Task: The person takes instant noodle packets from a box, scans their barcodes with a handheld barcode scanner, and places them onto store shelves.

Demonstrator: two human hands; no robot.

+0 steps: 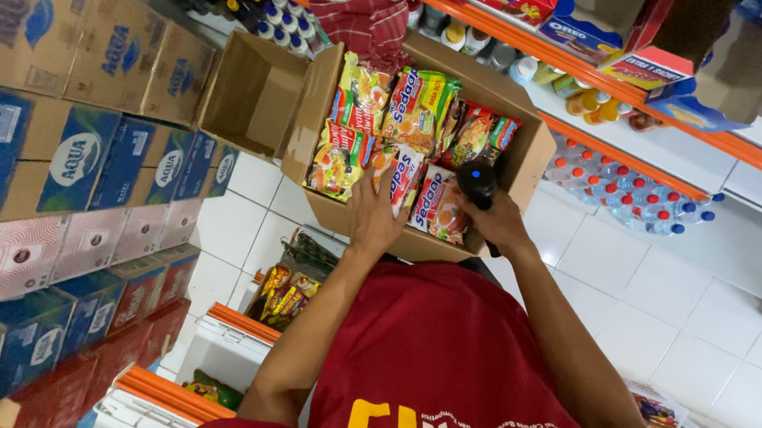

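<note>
Noodle packets [409,144] fill the open cardboard box [530,162], which sits in the middle of the scene in front of the person, just above the red shirt [442,364]. The left hand [374,212] is down inside the near part of the box, fingers spread flat on a red-and-white packet [405,175], pressing rather than gripping. The right hand [496,221] is closed around a black handheld scanner [477,183] (a small blue light glows on its top), which points into the packets at the box's near right. Left of the box, one flap [250,95] hangs wide open. Stacked cartons [67,171] in blue and pink line the far left. Orange-edged shelves [626,93] run along the right with small bottles [623,188] beneath, and white floor tiles [664,300] show below.
</note>
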